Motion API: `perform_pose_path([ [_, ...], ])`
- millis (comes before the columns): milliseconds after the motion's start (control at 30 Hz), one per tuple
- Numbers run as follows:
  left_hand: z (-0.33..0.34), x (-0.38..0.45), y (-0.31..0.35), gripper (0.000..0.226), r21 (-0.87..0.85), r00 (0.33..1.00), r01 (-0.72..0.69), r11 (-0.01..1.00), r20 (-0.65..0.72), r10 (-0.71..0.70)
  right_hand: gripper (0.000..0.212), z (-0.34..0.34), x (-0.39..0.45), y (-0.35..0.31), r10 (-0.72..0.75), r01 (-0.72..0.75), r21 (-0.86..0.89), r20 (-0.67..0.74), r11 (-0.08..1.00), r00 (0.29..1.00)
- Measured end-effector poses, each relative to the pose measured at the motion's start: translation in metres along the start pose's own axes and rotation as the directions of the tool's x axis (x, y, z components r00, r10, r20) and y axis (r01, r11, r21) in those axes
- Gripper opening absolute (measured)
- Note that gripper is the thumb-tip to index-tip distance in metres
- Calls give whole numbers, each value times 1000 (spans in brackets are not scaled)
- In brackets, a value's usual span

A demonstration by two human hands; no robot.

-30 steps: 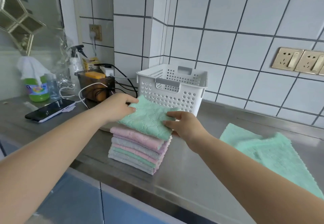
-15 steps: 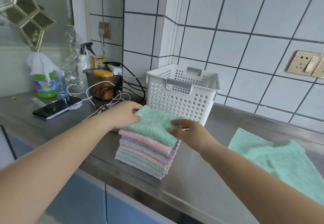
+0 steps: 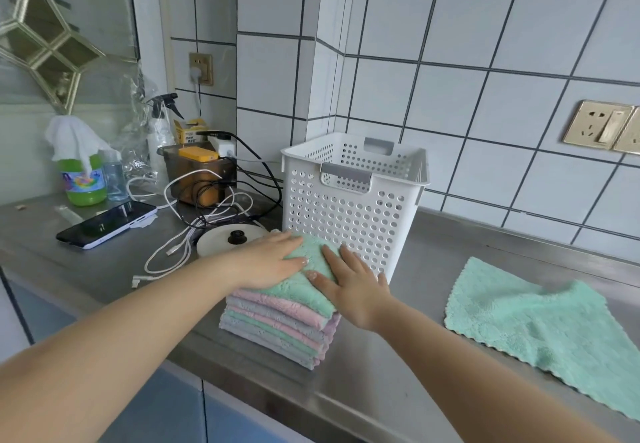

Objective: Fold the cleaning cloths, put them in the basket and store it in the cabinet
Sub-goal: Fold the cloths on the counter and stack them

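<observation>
A stack of folded cloths (image 3: 277, 324) in pink, grey and green sits on the steel counter (image 3: 398, 356), with a green folded cloth (image 3: 311, 255) on top. My left hand (image 3: 268, 262) lies flat on the left part of that top cloth, fingers straight. My right hand (image 3: 349, 286) presses flat on its right side. Directly behind the stack stands the white perforated basket (image 3: 353, 200), which looks empty. An unfolded green cloth (image 3: 540, 318) lies spread on the counter to the right.
Left of the stack are a white lid with a black knob (image 3: 230, 240), tangled cables (image 3: 194, 224), a phone (image 3: 107, 224), a brown box (image 3: 199, 175), a green bottle (image 3: 81, 179) and a spray bottle (image 3: 159, 137). Blue cabinet doors (image 3: 166, 415) sit below the counter edge.
Both hands have gone from holding the top green cloth's edges to lying flat on it, pressing it onto the stack. The view has shifted slightly left.
</observation>
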State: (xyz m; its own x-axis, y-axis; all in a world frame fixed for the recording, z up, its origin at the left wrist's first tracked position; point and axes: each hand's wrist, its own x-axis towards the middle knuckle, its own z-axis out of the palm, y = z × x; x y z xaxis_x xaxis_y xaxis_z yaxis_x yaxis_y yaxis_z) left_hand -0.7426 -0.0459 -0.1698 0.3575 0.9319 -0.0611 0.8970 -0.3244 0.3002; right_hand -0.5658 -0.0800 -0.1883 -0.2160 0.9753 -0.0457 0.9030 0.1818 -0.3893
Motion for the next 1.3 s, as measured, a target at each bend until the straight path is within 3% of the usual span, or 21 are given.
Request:
perform_pose_path([
  [100,-3,-2,3,61,0,999,27,1000,-22,-27,68,2,-1,4,-7,8,33,-40,999,999],
  [200,-11,-7,23,54,-4,973,4,1000,-229,-5,68,-4,-6,13,-87,115,92,-261,989,961],
  [267,-15,-10,46,43,-7,934,-56,998,-355,50,62,-13,-15,28,-116,187,137,-412,973,904],
  [367,-9,-4,93,32,35,912,-184,982,-368,184,45,-26,-30,63,-88,192,174,-477,966,874],
  [733,86,55,217,29,102,897,-418,903,-113,428,28,-64,-132,232,185,-152,107,-472,983,862],
  [933,130,80,246,34,198,883,-459,866,-2,469,27,-82,-191,316,371,-385,3,-270,923,888],
  [1033,141,88,246,33,182,885,-456,871,-13,466,27,-81,-200,333,330,-354,-90,-212,931,920],
  [1200,150,96,243,20,187,856,-473,861,-134,499,20,-74,-197,337,200,-273,-170,-352,947,914],
  [1300,153,97,243,20,234,827,-491,839,-177,533,19,-75,-195,335,203,-301,-203,-395,932,896],
])
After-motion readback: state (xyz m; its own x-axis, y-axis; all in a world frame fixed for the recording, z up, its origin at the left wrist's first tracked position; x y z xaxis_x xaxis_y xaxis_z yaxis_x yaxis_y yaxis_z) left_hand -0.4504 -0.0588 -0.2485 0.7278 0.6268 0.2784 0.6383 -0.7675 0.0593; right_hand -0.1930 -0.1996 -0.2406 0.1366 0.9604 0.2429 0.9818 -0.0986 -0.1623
